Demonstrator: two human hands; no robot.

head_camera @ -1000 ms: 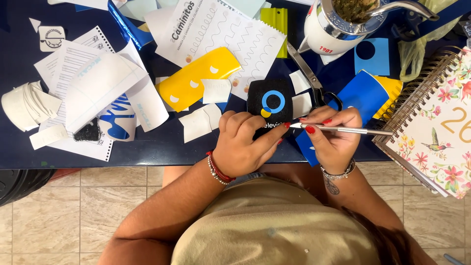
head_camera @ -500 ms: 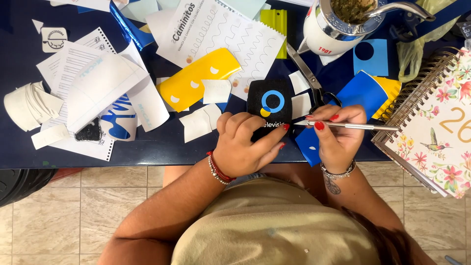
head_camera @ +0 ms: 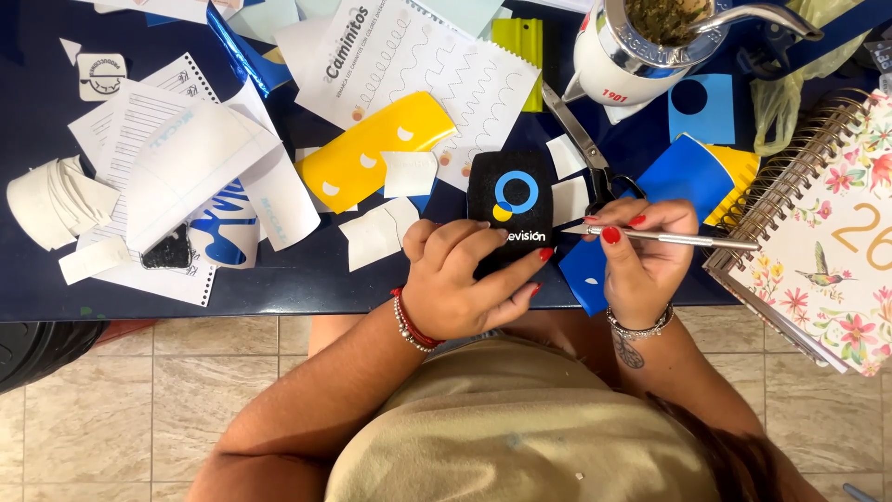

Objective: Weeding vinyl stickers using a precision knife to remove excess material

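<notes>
A curved yellow vinyl strip (head_camera: 376, 149) lies beside steel scissors (head_camera: 581, 144). A floral spiral-bound notebook (head_camera: 827, 242) sits right; the white cup (head_camera: 636, 46) holds perhaps dried herbs.

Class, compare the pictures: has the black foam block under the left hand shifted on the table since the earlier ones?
No. The black foam block keeps its place beside the scissors and below the worksheet; the left hand still rests on it.
</notes>
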